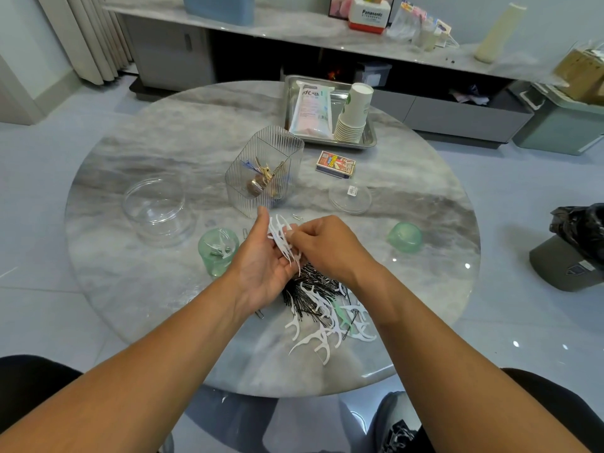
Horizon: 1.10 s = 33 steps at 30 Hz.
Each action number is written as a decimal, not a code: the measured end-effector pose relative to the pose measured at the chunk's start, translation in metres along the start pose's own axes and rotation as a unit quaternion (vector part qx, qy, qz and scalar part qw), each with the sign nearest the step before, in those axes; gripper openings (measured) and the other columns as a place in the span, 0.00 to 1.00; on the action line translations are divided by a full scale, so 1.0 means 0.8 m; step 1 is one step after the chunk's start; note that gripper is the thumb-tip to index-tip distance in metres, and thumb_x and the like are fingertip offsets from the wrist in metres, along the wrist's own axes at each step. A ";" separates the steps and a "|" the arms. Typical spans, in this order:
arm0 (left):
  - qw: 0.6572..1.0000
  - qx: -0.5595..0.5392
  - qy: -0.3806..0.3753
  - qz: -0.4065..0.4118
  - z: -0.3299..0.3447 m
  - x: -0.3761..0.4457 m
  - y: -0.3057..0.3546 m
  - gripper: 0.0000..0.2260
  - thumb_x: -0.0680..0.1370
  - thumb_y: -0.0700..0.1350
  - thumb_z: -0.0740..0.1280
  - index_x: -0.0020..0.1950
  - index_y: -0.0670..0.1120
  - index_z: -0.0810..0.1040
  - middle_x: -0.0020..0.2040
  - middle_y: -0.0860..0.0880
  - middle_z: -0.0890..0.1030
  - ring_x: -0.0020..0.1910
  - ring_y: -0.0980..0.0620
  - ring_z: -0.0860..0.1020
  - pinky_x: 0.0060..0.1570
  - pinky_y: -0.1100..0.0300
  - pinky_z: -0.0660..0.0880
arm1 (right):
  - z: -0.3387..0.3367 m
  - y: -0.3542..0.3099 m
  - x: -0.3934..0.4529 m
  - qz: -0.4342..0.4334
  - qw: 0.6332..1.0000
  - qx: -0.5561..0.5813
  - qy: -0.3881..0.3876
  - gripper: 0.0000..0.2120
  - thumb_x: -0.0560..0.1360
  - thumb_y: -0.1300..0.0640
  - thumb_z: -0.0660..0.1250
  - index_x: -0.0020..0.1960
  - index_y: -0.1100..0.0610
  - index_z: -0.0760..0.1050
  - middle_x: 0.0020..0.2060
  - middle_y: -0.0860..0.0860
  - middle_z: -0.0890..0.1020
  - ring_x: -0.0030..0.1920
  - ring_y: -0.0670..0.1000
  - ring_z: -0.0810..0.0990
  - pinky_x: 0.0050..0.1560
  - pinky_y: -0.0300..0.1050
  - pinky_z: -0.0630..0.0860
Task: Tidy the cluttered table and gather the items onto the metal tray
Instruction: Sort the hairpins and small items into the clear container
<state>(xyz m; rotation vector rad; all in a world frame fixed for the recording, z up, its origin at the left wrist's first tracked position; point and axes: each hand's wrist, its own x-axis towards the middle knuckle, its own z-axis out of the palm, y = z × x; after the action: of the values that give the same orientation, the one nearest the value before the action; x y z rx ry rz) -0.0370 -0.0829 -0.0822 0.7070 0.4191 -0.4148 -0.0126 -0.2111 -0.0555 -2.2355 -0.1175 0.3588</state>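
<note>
Holding one bunch of white floss picks (283, 241), left hand (264, 259) cups it; right hand (322, 246) pinches it.

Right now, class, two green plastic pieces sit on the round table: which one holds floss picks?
The upright green cup beside the left hand holds white floss picks. The other green piece, right of the right hand, lies dome-up and shows none.

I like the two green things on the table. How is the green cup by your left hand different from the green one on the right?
The green cup stands upright, mouth up; the green lid sits dome-side up. The green cup holds a few white floss picks; the green lid shows nothing inside. The green cup looks taller, the green lid squat. Both are see-through pale green plastic.
</note>
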 end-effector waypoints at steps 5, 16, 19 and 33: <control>1.000 -0.014 -0.014 -0.001 0.001 0.000 0.004 0.40 0.80 0.70 0.52 0.74 0.36 0.72 0.51 0.42 0.80 0.46 0.49 0.80 0.52 0.57 0.78 | -0.002 -0.001 0.002 0.024 0.989 0.139 -0.040 0.10 0.80 0.54 0.70 0.47 0.59 0.87 0.34 0.50 0.86 0.31 0.42 0.79 0.41 0.39 0.75; 0.999 -0.032 -0.010 -0.030 -0.007 0.003 0.010 0.37 0.80 0.69 0.54 0.68 0.37 0.75 0.57 0.38 0.82 0.51 0.44 0.84 0.50 0.52 0.81 | -0.012 0.011 0.009 -0.158 0.970 0.088 0.160 0.05 0.73 0.64 0.75 0.44 0.54 0.85 0.38 0.46 0.84 0.40 0.44 0.83 0.45 0.38 0.80; 0.997 -0.039 -0.060 -0.042 -0.006 0.000 0.014 0.34 0.80 0.67 0.56 0.61 0.36 0.79 0.51 0.40 0.84 0.48 0.46 0.84 0.50 0.54 0.83 | 0.000 0.022 0.004 -0.280 0.944 -0.082 0.153 0.05 0.73 0.64 0.75 0.47 0.57 0.85 0.44 0.48 0.84 0.44 0.48 0.83 0.48 0.45 0.80; 0.998 0.007 0.068 0.011 -0.004 -0.002 0.026 0.09 0.84 0.38 0.62 0.62 0.38 0.76 0.42 0.44 0.81 0.33 0.54 0.78 0.28 0.66 0.76 | -0.026 0.051 0.014 0.111 0.975 -0.191 -0.022 0.19 0.71 0.49 0.79 0.59 0.53 0.82 0.53 0.50 0.84 0.53 0.52 0.82 0.59 0.54 0.79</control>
<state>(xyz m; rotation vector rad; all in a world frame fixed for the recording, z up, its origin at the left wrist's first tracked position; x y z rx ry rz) -0.0290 -0.0658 -0.0724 0.7557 0.5363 -0.3515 0.0031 -0.2505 -0.0769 -2.6301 0.0468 0.5455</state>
